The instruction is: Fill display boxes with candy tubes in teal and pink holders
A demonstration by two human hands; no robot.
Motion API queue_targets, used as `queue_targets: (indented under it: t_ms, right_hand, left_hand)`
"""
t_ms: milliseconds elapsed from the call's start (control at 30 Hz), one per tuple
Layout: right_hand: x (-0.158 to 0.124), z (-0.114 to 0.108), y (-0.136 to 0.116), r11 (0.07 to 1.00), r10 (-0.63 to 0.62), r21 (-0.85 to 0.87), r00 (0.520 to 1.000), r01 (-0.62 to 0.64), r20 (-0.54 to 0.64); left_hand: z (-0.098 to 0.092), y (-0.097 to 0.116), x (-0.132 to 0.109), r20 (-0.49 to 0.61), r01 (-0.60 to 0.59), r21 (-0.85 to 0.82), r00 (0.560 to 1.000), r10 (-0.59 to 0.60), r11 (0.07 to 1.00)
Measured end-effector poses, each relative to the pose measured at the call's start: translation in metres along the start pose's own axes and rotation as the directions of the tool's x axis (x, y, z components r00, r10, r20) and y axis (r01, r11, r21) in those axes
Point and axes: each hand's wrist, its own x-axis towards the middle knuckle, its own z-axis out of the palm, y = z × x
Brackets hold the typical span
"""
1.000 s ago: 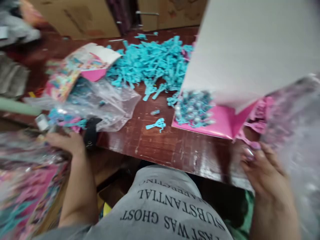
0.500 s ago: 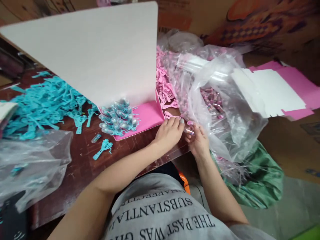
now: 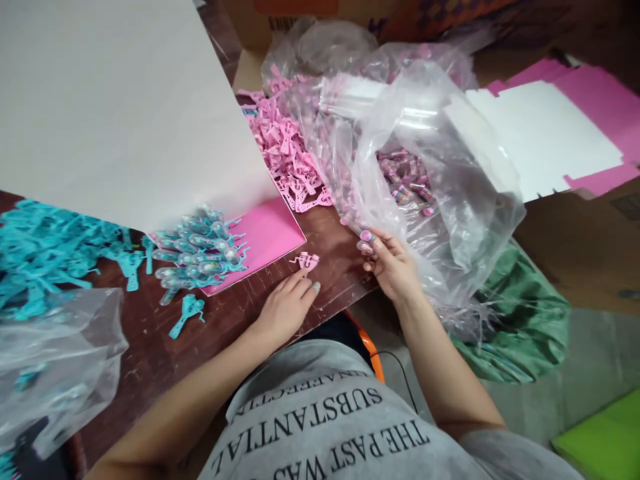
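Note:
My left hand [image 3: 287, 303] is closed at the table's front edge, its fingertips on a pink plastic piece [image 3: 307, 261] with a cut-out head. The rest of that piece is hidden under the fingers. Farther right, my right hand [image 3: 395, 267] pinches small clear tubes with pink ends [image 3: 367, 243], beside the mouth of a clear plastic bag [image 3: 373, 180]. Behind my left hand stands an open box with a pink inside [image 3: 267, 233]. Rows of blue-filled clear tubes [image 3: 200, 247] with thin blue prongs lie in its left part.
A pile of pink pieces [image 3: 287, 150] lies behind the box, and blue pieces [image 3: 55, 250] are heaped at left. One blue piece [image 3: 187, 313] lies in front of the box. Another clear bag [image 3: 65, 367] covers the left corner. A flat pink-and-white carton [image 3: 550, 130] rests at right.
My hands have come apart. The left has moved left with a pink piece at its fingertips, while the right keeps the pink-ended tubes. The view has shifted too.

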Motion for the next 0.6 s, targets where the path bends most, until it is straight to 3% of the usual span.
queue_targets:
  t_ms: [67,100,167,233,300,400,467,533,600]
  right_hand:
    - [0.007,0.004,0.009,0.968,-0.129,-0.213,0.992,0.130,0.019]
    - [0.011,0.007,0.014,0.909,-0.218,-0.353,0.975,0.222,0.054]
    - [0.018,0.015,0.021,0.691,-0.365,-0.599,0.911,0.404,0.193]
    - [0.023,0.022,0.025,0.473,-0.430,-0.704,0.836,0.531,0.342]
    - [0.024,0.024,0.024,0.371,-0.489,-0.709,0.775,0.600,0.400]
    - [0.014,0.019,0.016,0.381,-0.582,-0.703,0.747,0.600,0.322]
    - [0.000,0.015,0.008,0.459,-0.544,-0.689,0.791,0.560,0.280]
    - [-0.016,0.015,0.000,0.520,-0.441,-0.656,0.829,0.548,0.343]
    - [-0.029,0.022,-0.009,0.514,-0.341,-0.623,0.807,0.590,0.482]
  left_hand:
    - [-0.002,-0.005,-0.007,-0.060,0.101,-0.036,0.993,-0.103,0.994]
    - [-0.003,-0.006,-0.005,-0.100,0.156,-0.048,0.982,-0.160,0.987]
    - [-0.002,-0.006,0.007,-0.159,0.260,-0.054,0.951,-0.265,0.964]
    - [0.000,-0.005,0.019,-0.152,0.339,-0.041,0.928,-0.341,0.940]
    - [0.001,-0.005,0.022,-0.113,0.378,-0.055,0.917,-0.382,0.924]
    - [-0.006,-0.009,0.008,-0.107,0.391,-0.207,0.902,-0.418,0.897]
    - [-0.015,-0.013,-0.006,-0.124,0.385,-0.365,0.882,-0.455,0.847]
    - [-0.025,-0.016,-0.017,-0.128,0.338,-0.525,0.876,-0.465,0.781]
    - [-0.034,-0.015,-0.022,-0.104,0.260,-0.655,0.899,-0.425,0.709]
